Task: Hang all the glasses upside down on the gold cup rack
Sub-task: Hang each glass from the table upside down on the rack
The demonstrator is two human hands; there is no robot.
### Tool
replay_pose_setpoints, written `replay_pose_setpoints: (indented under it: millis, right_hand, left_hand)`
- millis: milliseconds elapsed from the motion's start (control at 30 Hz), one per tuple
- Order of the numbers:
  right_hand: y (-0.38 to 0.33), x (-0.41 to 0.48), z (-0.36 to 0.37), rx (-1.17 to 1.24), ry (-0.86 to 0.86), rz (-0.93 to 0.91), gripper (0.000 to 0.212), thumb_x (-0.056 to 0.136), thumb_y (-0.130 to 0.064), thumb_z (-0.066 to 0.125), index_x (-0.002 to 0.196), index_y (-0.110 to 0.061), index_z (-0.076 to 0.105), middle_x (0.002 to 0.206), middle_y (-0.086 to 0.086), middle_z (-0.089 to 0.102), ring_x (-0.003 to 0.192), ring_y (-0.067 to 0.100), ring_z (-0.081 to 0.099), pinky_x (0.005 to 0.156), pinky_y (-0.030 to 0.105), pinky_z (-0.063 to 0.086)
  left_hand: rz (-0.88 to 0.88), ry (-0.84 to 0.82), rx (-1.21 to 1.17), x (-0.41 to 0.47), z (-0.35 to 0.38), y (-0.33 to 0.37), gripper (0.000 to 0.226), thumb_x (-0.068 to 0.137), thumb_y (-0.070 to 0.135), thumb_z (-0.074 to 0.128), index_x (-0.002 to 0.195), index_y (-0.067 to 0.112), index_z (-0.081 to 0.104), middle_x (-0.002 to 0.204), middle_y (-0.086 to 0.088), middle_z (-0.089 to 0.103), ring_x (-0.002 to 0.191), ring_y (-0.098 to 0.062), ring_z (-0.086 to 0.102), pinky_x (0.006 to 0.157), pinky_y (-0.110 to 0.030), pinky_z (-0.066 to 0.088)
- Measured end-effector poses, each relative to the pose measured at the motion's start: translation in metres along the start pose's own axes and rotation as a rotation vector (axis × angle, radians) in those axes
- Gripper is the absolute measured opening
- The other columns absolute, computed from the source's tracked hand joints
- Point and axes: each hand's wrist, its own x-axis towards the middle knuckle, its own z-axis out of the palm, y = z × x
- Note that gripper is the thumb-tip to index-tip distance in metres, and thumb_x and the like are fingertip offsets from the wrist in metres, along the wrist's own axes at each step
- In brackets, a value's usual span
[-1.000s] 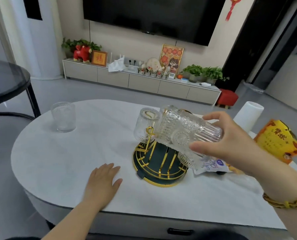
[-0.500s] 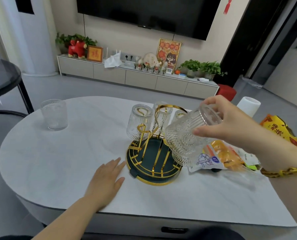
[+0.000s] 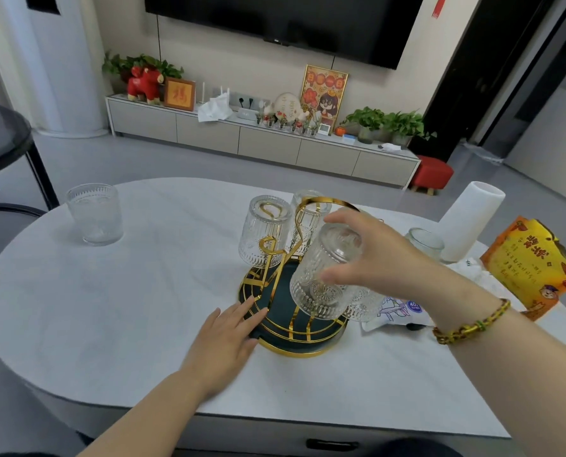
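The gold cup rack [image 3: 288,338] with a dark green tray base stands at the table's middle. Two ribbed glasses hang upside down on its far hooks, one at the left [image 3: 264,230] and one behind the handle [image 3: 308,222]. My right hand [image 3: 370,255] grips another embossed glass [image 3: 321,278], mouth down and tilted, over the rack's front right side. A further glass [image 3: 362,303] sits low behind it. My left hand [image 3: 225,338] lies flat with fingertips on the rack's left rim. One upright glass [image 3: 94,213] stands at the table's far left.
A white cylinder [image 3: 466,222] and a small glass jar [image 3: 425,242] stand at the right. An orange snack bag [image 3: 532,265] and a white packet [image 3: 397,313] lie beside the rack. A dark round side table [image 3: 1,136] is at left.
My right hand has turned the glass from sideways to mouth-down and lowered it onto the rack's front side. My left hand has slid right from the tabletop to the rack's rim.
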Motion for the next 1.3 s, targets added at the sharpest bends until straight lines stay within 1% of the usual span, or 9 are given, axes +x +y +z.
replay_pose_setpoints:
  millis: [100, 333, 800, 933, 1000, 1067, 1167, 1233, 1300]
  right_hand:
    - [0.002, 0.002, 0.011, -0.038, -0.049, 0.015, 0.075, 0.063, -0.033, 0.074, 0.127, -0.033, 0.034, 0.136, -0.002, 0.040, 0.124, 0.017, 0.034, 0.101, 0.039, 0.036]
    - [0.003, 0.002, 0.029, -0.101, -0.101, 0.006, 0.075, 0.065, -0.030, 0.072, 0.129, -0.032, 0.032, 0.137, 0.000, 0.038, 0.125, 0.020, 0.030, 0.098, 0.034, 0.032]
    - [-0.001, 0.002, 0.035, -0.158, -0.167, 0.060, 0.079, 0.068, -0.033, 0.070, 0.133, -0.030, 0.025, 0.142, 0.002, 0.032, 0.130, 0.024, 0.027, 0.102, 0.037, 0.032]
    - [-0.008, -0.003, 0.032, -0.158, -0.182, 0.070, 0.087, 0.068, -0.033, 0.071, 0.135, -0.032, 0.015, 0.147, 0.001, 0.025, 0.134, 0.024, 0.020, 0.106, 0.039, 0.026]
    - [-0.014, -0.008, 0.029, -0.158, -0.118, 0.041, 0.086, 0.068, -0.033, 0.070, 0.135, -0.032, 0.015, 0.147, -0.002, 0.023, 0.134, 0.020, 0.015, 0.107, 0.038, 0.023]
    - [-0.025, -0.013, 0.029, -0.146, 0.003, -0.051, 0.077, 0.071, -0.032, 0.067, 0.133, -0.031, 0.021, 0.144, -0.006, 0.027, 0.131, 0.010, 0.013, 0.106, 0.033, 0.021]
    - [-0.046, -0.015, 0.046, -0.080, 0.130, -0.244, 0.056, 0.074, -0.030, 0.063, 0.124, -0.031, 0.037, 0.122, -0.016, 0.038, 0.116, -0.001, 0.022, 0.093, 0.012, 0.018]
    - [-0.059, -0.009, 0.068, -0.033, 0.102, -0.328, 0.045, 0.076, -0.029, 0.061, 0.118, -0.029, 0.044, 0.109, -0.021, 0.036, 0.098, -0.010, 0.023, 0.082, -0.006, 0.014]
    - [-0.069, 0.007, 0.097, 0.031, 0.009, -0.337, 0.040, 0.078, -0.027, 0.059, 0.116, -0.024, 0.047, 0.110, -0.015, 0.041, 0.097, -0.009, 0.026, 0.077, -0.008, 0.015]
  left_hand:
    - [0.021, -0.020, 0.018, -0.001, -0.003, -0.004, 0.048, 0.096, 0.033, 0.030, 0.139, 0.038, 0.008, 0.156, 0.008, 0.002, 0.142, -0.008, 0.004, 0.117, -0.036, -0.002]
    - [0.035, -0.021, 0.009, 0.000, -0.001, -0.010, 0.049, 0.096, 0.034, 0.031, 0.139, 0.039, 0.008, 0.156, 0.009, 0.002, 0.142, -0.007, 0.006, 0.117, -0.037, -0.004]
    - [0.046, -0.018, -0.008, 0.002, 0.000, -0.012, 0.052, 0.095, 0.034, 0.033, 0.139, 0.040, 0.006, 0.156, 0.007, -0.001, 0.143, -0.011, 0.000, 0.117, -0.036, -0.005]
    - [0.020, 0.053, 0.002, -0.010, -0.003, -0.011, 0.051, 0.095, 0.038, 0.031, 0.138, 0.041, 0.004, 0.156, 0.005, -0.005, 0.143, -0.013, -0.008, 0.113, -0.031, -0.011]
    - [-0.012, 0.118, 0.021, -0.016, -0.007, -0.014, 0.050, 0.095, 0.039, 0.031, 0.139, 0.040, 0.007, 0.156, 0.005, -0.005, 0.143, -0.013, -0.008, 0.111, -0.029, -0.013]
    - [-0.071, 0.189, 0.026, -0.025, -0.015, -0.025, 0.048, 0.095, 0.039, 0.032, 0.140, 0.035, 0.014, 0.156, 0.004, -0.001, 0.143, -0.014, -0.005, 0.113, -0.030, -0.011]
    - [-0.179, 0.258, 0.060, -0.041, -0.030, -0.056, 0.046, 0.095, 0.039, 0.033, 0.138, 0.027, 0.025, 0.155, -0.001, 0.009, 0.143, -0.017, 0.003, 0.116, -0.031, -0.008]
    - [-0.299, 0.310, 0.039, -0.053, -0.037, -0.082, 0.047, 0.094, 0.041, 0.034, 0.137, 0.021, 0.031, 0.154, -0.003, 0.017, 0.143, -0.019, 0.009, 0.116, -0.031, -0.005]
    - [-0.449, 0.315, 0.045, -0.064, -0.044, -0.110, 0.047, 0.095, 0.038, 0.034, 0.138, 0.019, 0.027, 0.154, -0.003, 0.017, 0.143, -0.017, 0.009, 0.116, -0.032, -0.004]
